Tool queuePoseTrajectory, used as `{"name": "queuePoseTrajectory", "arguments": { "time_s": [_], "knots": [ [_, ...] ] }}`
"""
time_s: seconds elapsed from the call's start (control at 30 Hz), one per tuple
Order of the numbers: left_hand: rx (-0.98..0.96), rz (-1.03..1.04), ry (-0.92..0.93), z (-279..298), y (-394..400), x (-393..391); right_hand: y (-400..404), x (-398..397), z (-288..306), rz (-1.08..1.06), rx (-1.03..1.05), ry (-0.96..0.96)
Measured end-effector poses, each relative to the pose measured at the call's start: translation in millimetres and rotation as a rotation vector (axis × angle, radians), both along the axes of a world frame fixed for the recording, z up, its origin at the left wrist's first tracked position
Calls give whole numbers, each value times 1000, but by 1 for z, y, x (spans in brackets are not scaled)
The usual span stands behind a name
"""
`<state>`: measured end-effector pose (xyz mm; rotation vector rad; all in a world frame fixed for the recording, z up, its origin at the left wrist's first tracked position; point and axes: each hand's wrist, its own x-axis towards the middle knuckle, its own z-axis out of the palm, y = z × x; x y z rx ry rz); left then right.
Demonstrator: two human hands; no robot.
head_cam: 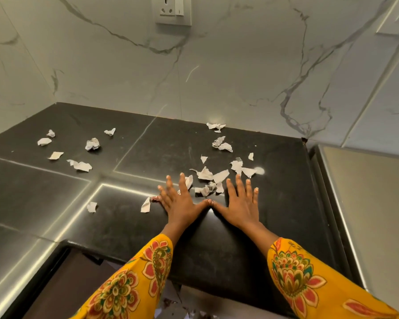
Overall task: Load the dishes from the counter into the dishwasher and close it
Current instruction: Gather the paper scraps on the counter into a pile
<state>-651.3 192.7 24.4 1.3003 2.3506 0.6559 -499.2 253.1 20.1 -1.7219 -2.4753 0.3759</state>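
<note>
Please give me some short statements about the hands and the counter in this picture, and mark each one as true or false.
1. Both hands lie flat on the counter. True: left hand, right hand.
2. The thumbs touch each other. True.
3. The right hand grips a plate. False: it holds nothing, and no dishes show.
4. Torn paper scraps lie on the counter. True.
5. The counter is white. False: it is black.

Head view, single wide-angle camera worn on the person's head; faces forward and steeply down onto a black stone counter, close range; left hand and right hand lie at frame centre; marble-patterned wall rises beyond the fingertips; a socket plate sits at the top edge; edges bow with lens distortion; no second view.
</note>
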Motion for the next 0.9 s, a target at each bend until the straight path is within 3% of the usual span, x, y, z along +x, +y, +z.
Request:
{"name": "queuePoseTrajectory", "arguments": {
  "time_s": [0.17,0.43,0.7,0.9],
  "knots": [
    [-68,60,44,-4,30,-11,48,10,1,-89,-18,24],
    [-37,-83,115,-9,71,-3,112,13,0,-133,-71,68],
    [23,-165,13,-5,126,5,151,-4,0,45,-71,109],
    [159,-152,-212,-3,163,-4,174,-24,2,175,-101,281]
  ]
}}
